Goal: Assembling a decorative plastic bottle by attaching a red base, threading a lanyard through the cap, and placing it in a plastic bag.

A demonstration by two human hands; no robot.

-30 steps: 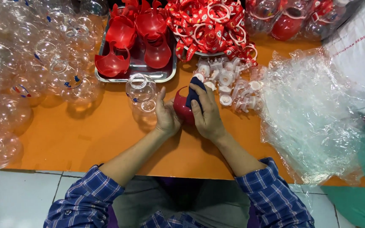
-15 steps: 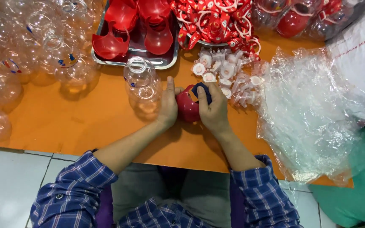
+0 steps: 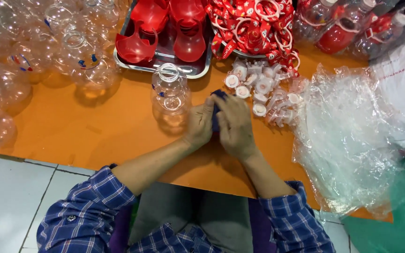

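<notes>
Head view: both hands closed over the small piece that showed red before

Head camera looked down on an orange table (image 3: 71, 126) where the left hand (image 3: 198, 124) and the right hand (image 3: 234, 125) pressed together around a small dark blue piece (image 3: 215, 112), just right of a clear plastic bottle (image 3: 169, 93). Both hands were curled shut on it, fingers wrapped close, so only a sliver of blue showed between them. Half a second earlier a red rounded part had been plainly visible between the palms, with the blue bit on top; now the red was hidden by the hands. The hands sat in much the same spot on the table, beside the same bottle. The view itself had shifted, bringing more of the plaid sleeves and the tiled floor into the bottom of the picture. Beyond the hands lay a metal tray (image 3: 198, 71) of red shells, a heap of white caps (image 3: 263, 89), red printed straps (image 3: 254, 23) and crumpled clear plastic bags (image 3: 352, 140)
</notes>
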